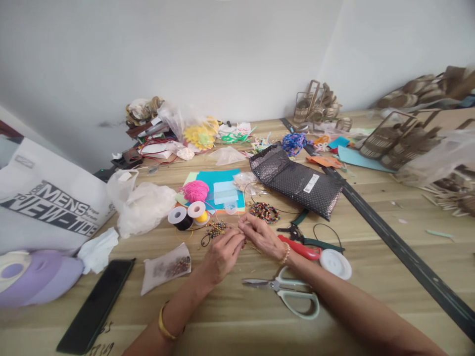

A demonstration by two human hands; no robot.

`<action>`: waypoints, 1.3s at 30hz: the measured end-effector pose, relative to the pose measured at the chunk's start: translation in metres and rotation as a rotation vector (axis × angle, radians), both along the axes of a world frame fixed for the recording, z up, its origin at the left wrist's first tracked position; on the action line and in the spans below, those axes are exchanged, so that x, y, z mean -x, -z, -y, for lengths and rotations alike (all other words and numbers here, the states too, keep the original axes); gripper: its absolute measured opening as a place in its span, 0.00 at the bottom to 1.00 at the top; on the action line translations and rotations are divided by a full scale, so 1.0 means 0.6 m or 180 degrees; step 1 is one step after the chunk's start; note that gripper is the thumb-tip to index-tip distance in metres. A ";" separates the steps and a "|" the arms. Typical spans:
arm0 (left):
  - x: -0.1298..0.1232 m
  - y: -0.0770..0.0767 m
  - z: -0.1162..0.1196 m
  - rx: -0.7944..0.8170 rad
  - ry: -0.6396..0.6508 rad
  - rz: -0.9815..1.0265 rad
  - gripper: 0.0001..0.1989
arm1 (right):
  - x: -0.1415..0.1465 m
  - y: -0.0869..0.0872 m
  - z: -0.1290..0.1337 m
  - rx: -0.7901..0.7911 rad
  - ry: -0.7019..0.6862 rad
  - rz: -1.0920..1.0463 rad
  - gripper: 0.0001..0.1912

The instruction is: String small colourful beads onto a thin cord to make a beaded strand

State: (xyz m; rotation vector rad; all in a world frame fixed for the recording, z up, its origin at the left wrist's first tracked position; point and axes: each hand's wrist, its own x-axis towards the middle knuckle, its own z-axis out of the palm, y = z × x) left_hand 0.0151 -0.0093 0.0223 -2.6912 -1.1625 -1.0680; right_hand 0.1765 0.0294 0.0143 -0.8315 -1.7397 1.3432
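My left hand (221,253) and my right hand (261,238) meet over the table, fingertips pinched together. Between them is a thin beaded cord, of which a few dark beads (244,244) show under the fingers; most of it is hidden. Just beyond my left hand lies a strand of dark beads (216,230) with a black cord loop. A coil of multicoloured beads (265,212) rests past my right hand. Scissors with pale handles (282,287) lie open below my right wrist, and red-handled pliers (300,247) lie beside it.
Spools of black thread (180,217) and yellow thread (198,212) stand near pink yarn (196,191). A bead pouch (167,267) and a phone (97,306) lie left. A black bubble mailer (297,183), white spool (335,264) and dark strip (386,227) are right. Small woven baskets (393,141) sit farther back.
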 end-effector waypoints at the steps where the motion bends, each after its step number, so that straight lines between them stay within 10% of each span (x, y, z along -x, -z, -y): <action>1: 0.001 0.001 0.000 -0.0026 -0.0019 -0.0084 0.11 | 0.000 0.001 0.000 0.0005 0.0001 0.0006 0.17; 19: 0.000 0.000 -0.002 -0.0076 -0.0040 -0.0386 0.10 | -0.001 0.028 -0.022 0.0050 -0.0361 0.0201 0.11; 27: 0.008 -0.010 -0.015 0.2225 -0.0443 0.0855 0.05 | -0.005 0.021 -0.019 0.0391 -0.0544 -0.0218 0.10; 32: 0.023 -0.014 -0.029 0.3835 -0.0428 0.2298 0.10 | -0.017 -0.005 -0.014 -0.0255 -0.0534 -0.0020 0.06; 39: 0.028 -0.012 -0.037 0.4735 -0.0313 0.3524 0.14 | -0.015 -0.010 -0.012 -0.1565 -0.0601 0.0341 0.04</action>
